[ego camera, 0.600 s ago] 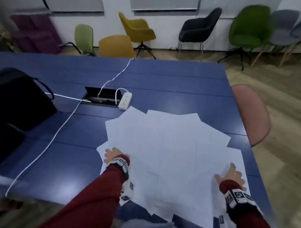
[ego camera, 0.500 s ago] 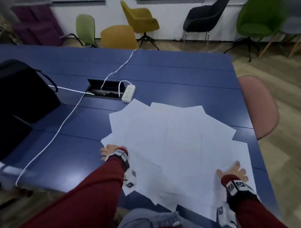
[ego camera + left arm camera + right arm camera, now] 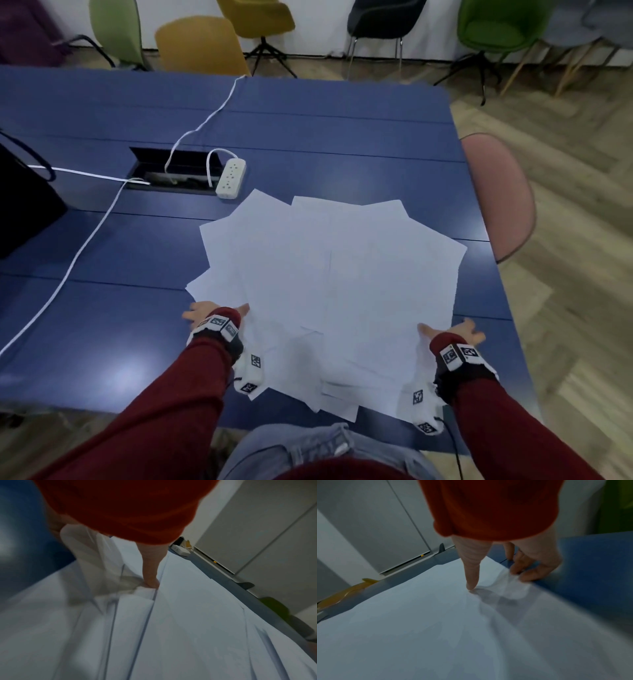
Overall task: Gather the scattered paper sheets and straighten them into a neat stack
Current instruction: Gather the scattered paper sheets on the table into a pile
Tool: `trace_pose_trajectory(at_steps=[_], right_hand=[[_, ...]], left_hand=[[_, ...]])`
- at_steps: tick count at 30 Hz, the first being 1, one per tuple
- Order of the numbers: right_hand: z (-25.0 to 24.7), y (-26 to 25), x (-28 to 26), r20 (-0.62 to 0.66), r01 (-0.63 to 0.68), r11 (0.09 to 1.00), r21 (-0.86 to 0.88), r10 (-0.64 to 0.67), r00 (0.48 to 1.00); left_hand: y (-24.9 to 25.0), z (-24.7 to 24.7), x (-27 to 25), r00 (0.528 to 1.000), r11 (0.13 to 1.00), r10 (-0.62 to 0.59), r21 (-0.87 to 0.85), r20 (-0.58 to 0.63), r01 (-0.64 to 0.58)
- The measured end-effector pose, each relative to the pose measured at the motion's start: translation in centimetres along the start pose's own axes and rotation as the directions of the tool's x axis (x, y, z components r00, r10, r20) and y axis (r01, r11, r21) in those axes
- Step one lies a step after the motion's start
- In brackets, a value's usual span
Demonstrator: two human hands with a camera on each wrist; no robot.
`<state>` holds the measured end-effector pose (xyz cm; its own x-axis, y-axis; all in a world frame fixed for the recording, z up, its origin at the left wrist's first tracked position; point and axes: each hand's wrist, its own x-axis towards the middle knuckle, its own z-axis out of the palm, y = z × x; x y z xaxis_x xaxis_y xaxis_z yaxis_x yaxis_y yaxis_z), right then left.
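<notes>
Several white paper sheets lie fanned and overlapping on the blue table, some hanging over its near edge. My left hand is at the fan's left edge. In the left wrist view its thumb presses on top of the sheets, and the other fingers lie under a thin sheet. My right hand is at the fan's right edge. There its thumb presses the paper, and its fingers touch the slightly lifted edge from the table side.
A white power strip lies just beyond the fan beside an open cable well. A white cable runs down the left side of the table. A black bag sits far left. A pink chair stands at the right edge.
Both hands have slid outward to the fan's side edges. The right-hand sheets have been pushed inward, so the fan is narrower. The head view has tilted down.
</notes>
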<state>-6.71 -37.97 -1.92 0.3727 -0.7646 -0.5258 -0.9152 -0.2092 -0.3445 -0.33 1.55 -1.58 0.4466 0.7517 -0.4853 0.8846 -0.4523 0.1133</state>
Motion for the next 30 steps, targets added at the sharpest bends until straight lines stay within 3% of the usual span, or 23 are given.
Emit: trace_pose_trajectory(at_steps=[4,8,11,16,20,27,30], right_hand=[[0.9,0.2,-0.9,0.014,0.024,0.995,0.096,-0.025,1.0],[0.2,-0.7,-1.8,-0.038,-0.011,0.999,-0.032,0.01,0.999],[0.2,-0.9,-2.1,-0.065,-0.002,0.995,-0.101,-0.005,0.998],[0.6,-0.3,-1.3,0.082,0.056,0.998,0.021,-0.058,0.995],[0.0,0.2,-0.2,0.094,0.057,0.996,0.063,-0.063,0.994],[-0.1,-1.5,-1.4,0.066,0.108,0.938,-0.329,-0.091,0.994],[1.4,-1.7,-2.8,0.103,0.201,0.914,-0.352,-0.176,0.979]], left_hand=[[1.9,1.4,-1.4,1.0,0.999,0.026,-0.023,-0.002,-0.026],[2.8,3.2,-2.1,0.997,0.997,0.072,0.031,-0.017,-0.072],[3.0,3.4,-2.8,0.998,0.998,0.051,-0.044,-0.046,-0.053],[2.7,4.1,-3.3,0.999,1.0,0.023,-0.002,-0.046,-0.023],[2.2,3.7,-3.7,0.997,0.998,0.065,-0.005,-0.029,-0.066],[1.7,3.0,-4.4,0.991,0.987,0.128,0.089,0.035,-0.131],[1.9,2.5,-5.3,0.992,0.995,0.103,-0.004,0.067,-0.103]])
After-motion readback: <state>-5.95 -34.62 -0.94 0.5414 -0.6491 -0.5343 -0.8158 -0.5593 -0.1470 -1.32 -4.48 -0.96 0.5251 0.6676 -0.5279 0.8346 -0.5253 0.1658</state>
